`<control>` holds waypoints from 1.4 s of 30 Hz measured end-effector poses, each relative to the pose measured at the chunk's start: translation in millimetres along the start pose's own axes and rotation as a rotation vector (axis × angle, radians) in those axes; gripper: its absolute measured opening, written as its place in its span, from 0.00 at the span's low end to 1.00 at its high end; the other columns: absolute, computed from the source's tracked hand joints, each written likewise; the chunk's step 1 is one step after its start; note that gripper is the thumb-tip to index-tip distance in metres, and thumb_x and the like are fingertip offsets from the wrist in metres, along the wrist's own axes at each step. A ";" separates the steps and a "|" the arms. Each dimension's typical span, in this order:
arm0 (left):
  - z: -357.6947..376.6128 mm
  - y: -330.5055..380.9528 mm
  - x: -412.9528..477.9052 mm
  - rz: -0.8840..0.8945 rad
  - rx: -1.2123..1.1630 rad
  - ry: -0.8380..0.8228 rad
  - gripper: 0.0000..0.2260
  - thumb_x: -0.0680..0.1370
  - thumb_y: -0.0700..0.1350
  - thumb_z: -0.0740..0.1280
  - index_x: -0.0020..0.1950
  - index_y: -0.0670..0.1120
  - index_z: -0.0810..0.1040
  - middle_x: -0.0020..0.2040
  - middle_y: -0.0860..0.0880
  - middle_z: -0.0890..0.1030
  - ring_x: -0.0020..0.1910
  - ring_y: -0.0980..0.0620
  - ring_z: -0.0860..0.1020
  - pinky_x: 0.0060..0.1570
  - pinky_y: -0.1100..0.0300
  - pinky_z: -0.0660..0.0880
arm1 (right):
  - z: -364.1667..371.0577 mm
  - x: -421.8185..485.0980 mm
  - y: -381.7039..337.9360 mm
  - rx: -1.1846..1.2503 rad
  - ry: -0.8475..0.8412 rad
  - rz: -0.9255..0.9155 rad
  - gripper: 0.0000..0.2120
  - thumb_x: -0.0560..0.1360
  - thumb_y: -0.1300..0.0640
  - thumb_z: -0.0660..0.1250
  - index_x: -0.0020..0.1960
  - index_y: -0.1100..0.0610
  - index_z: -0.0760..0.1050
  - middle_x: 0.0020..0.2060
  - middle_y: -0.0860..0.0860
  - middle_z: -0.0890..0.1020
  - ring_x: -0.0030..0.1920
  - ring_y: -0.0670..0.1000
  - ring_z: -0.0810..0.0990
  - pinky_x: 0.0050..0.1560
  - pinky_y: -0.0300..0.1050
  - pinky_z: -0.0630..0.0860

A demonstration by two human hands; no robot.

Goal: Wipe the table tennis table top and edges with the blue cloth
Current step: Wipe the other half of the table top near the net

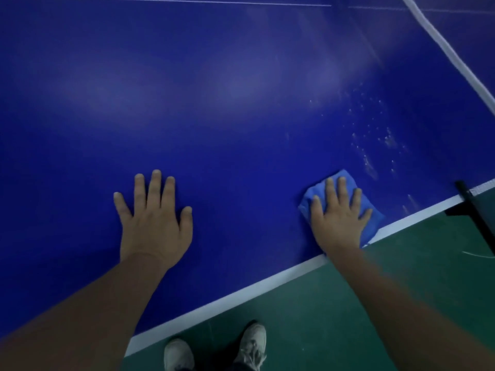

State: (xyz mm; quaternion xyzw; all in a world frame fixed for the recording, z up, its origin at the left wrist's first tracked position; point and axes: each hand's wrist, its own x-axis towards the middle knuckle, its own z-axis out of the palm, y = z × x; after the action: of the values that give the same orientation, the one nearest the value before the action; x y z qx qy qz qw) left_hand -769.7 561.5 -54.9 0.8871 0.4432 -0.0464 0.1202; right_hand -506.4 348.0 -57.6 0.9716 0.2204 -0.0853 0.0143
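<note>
Where the desk (241, 103) meets its white edge line (241, 293), the blue cloth (316, 190) lies pressed flat under the right hand (338, 218), fingers straight and spread. The left hand (155, 220) rests flat on the bare desk, fingers spread, well apart from the cloth. Pale specks (375, 145) dot the surface just beyond the cloth.

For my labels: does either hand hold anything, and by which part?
Nothing is gripped. The right hand presses flat on the middle of the cloth; the left hand lies flat on the table.
</note>
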 end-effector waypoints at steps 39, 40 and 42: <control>3.1 2.0 -0.2 -0.033 0.019 -0.005 0.29 0.82 0.56 0.45 0.82 0.47 0.53 0.82 0.45 0.49 0.81 0.42 0.43 0.75 0.33 0.42 | -4.4 24.3 -13.7 0.051 0.005 0.099 0.36 0.76 0.32 0.36 0.82 0.42 0.46 0.82 0.45 0.47 0.81 0.58 0.44 0.74 0.74 0.44; 2.6 2.7 0.3 -0.036 0.024 -0.010 0.29 0.82 0.57 0.45 0.82 0.47 0.53 0.82 0.45 0.49 0.81 0.42 0.43 0.75 0.32 0.42 | -1.2 14.7 -33.2 0.037 0.018 -0.009 0.36 0.76 0.33 0.38 0.82 0.43 0.49 0.82 0.45 0.49 0.81 0.59 0.46 0.74 0.74 0.45; 0.3 4.0 0.0 -0.043 0.030 -0.020 0.29 0.82 0.56 0.43 0.82 0.47 0.52 0.82 0.45 0.49 0.81 0.42 0.43 0.75 0.32 0.43 | 5.8 -12.6 -57.5 -0.011 0.031 -0.410 0.33 0.78 0.34 0.45 0.80 0.44 0.56 0.81 0.46 0.55 0.81 0.61 0.50 0.74 0.74 0.47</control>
State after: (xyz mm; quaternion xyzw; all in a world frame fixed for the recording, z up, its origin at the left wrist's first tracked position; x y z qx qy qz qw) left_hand -766.5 559.2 -54.5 0.8785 0.4604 -0.0648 0.1103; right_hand -543.3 394.1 -60.6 0.9075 0.4140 -0.0705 -0.0014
